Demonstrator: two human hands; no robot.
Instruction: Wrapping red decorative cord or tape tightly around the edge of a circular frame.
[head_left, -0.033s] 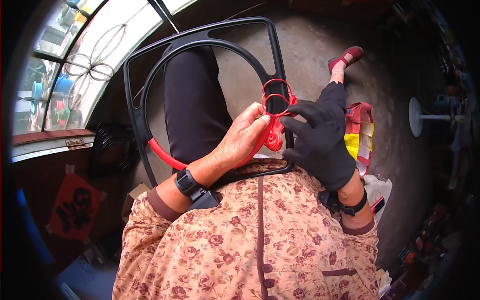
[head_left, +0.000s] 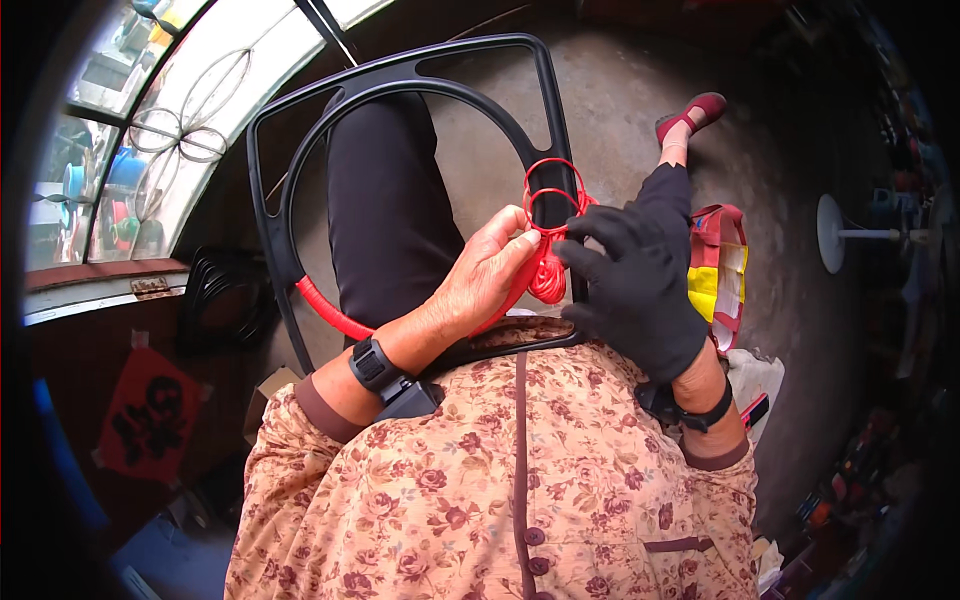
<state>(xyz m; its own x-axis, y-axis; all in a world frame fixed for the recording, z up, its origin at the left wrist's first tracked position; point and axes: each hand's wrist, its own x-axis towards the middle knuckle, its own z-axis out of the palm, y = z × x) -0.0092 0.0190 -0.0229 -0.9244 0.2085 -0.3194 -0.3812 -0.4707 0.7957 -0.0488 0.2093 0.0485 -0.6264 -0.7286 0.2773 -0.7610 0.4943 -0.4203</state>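
A black frame (head_left: 549,95) with a square outer rim and a round inner ring rests over my lap. Tight red cord wraps (head_left: 330,310) cover the near arc of the ring. Loose loops of red cord (head_left: 553,191) circle the ring's right side, and a bundle of the same cord (head_left: 547,280) hangs just below them. My bare left hand (head_left: 490,262) is closed, pinching the cord against the ring. To its right, my right hand (head_left: 640,285), in a black glove, has its fingers bent inward at the loops and bundle; the cord at its fingertips is partly hidden.
A red, yellow and white bag (head_left: 718,275) lies on the floor at the right, with a white fan-like object (head_left: 830,235) beyond it. A window with a metal flower grille (head_left: 180,135) is at the upper left. Coiled black material (head_left: 225,300) sits below it.
My right hand has shifted slightly, its fingers curling closer together beside the cord. My left hand and the frame stay in place.
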